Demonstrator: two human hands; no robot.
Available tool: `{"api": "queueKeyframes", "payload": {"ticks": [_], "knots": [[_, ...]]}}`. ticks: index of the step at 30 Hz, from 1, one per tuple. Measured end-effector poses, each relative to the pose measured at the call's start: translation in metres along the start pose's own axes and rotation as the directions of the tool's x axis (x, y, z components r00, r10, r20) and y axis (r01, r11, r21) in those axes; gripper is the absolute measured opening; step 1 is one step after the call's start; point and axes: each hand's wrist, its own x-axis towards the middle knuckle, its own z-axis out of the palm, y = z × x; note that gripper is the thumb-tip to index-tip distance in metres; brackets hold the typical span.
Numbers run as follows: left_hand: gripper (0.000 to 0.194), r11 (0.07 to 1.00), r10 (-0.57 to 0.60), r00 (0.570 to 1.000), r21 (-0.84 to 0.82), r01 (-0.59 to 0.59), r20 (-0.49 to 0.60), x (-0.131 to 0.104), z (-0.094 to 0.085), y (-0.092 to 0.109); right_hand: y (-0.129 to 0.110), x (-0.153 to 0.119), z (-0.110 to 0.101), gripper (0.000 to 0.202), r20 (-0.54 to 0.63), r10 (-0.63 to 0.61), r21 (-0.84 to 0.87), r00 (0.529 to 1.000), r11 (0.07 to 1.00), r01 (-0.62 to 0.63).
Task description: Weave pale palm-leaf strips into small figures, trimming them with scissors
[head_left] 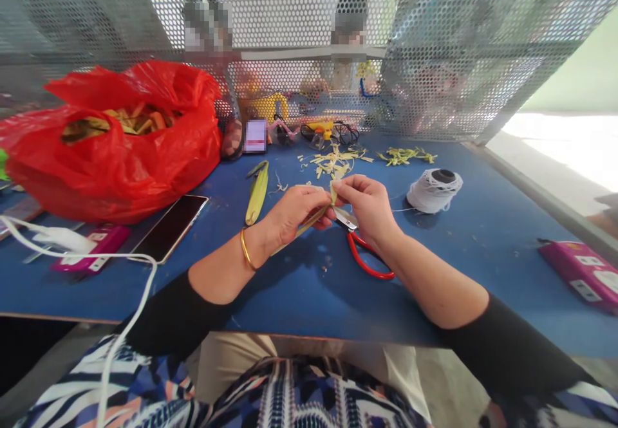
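A pale green strip of corn husk (309,223) runs between my two hands above the blue table. My left hand (303,208), with a gold bangle at the wrist, is closed on it; one end of the strip trails down toward that wrist. My right hand (363,203) pinches the upper part of the strip, close against the left fingertips. Red-handled scissors (371,266) lie just below the right hand, their blades partly hidden by the hands. To the left of my hands lies a longer folded green husk (257,195). Past the fingers is a pile of husk scraps (335,159).
A red plastic bag (188,138) of dry husks stands at left, beside a dark phone (171,227) and a white cable (145,260). A white thread spool (433,193) and a purple pack (582,272) sit at right. Perforated mesh (290,3) closes the back, with people beyond.
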Motion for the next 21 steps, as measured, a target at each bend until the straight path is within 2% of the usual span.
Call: {"api": "queueKeyframes", "payload": {"ticks": [9, 12, 15, 17, 19, 21], "knots": [[0.011, 0.997, -0.014, 0.999, -0.071, 0.016, 0.029, 0.001, 0.000, -0.001, -0.003, 0.002, -0.001, 0.021, -0.009, 0.102, 0.003, 0.995, 0.995, -0.102], [0.014, 0.999, -0.001, 1.000, -0.036, 0.001, -0.003, 0.002, 0.002, -0.004, 0.000, 0.003, -0.001, 0.020, 0.012, 0.116, -0.023, 0.993, 0.993, -0.115], [0.017, 1.000, 0.004, 0.999, 0.004, -0.004, -0.035, 0.002, 0.004, -0.005, 0.003, 0.006, -0.004, 0.023, 0.052, 0.124, -0.118, 0.991, 0.986, -0.117], [0.014, 1.000, 0.010, 0.999, 0.007, -0.010, -0.040, 0.002, 0.003, -0.004, 0.002, 0.008, -0.008, 0.030, 0.020, 0.058, -0.252, 0.998, 0.966, -0.051], [0.012, 1.000, 0.015, 0.999, -0.002, -0.016, -0.029, 0.001, 0.002, -0.003, -0.001, 0.009, -0.012, 0.032, -0.055, -0.113, -0.415, 0.992, 0.906, 0.081], [0.013, 1.000, 0.007, 1.000, -0.006, -0.007, 0.004, 0.001, 0.001, -0.001, -0.006, 0.010, -0.015, 0.025, -0.056, -0.299, -0.531, 0.953, 0.817, 0.225]]}}
